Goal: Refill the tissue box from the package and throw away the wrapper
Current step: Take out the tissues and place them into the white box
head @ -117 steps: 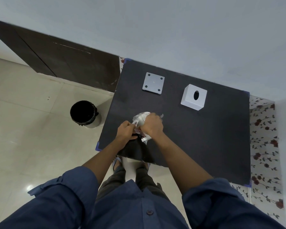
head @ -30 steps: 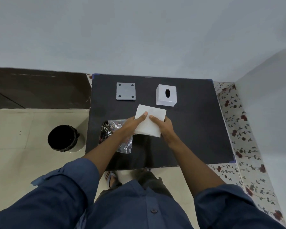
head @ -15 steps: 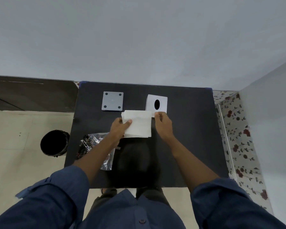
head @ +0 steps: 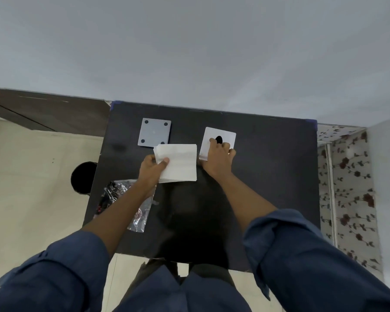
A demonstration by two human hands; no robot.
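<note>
A white stack of tissues [head: 180, 162] is held at its left edge by my left hand [head: 152, 171], above the black table [head: 268, 176]. To its right stands the white tissue box [head: 227, 137] with a dark oval hole on top. My right hand [head: 217, 157] grips the box from the near side, fingers over its top by the hole. The crumpled clear wrapper [head: 119, 194] lies on the table's left part, partly hidden under my left forearm.
A grey square plate [head: 154, 132] with dark corner dots lies at the back left of the table. A black bin [head: 82, 177] stands on the floor left of the table. A wall runs behind, flowered covering to the right.
My right hand has let go of the tissue stack and moved onto the tissue box. The left hand alone holds the stack. The wrapper stays on the table.
</note>
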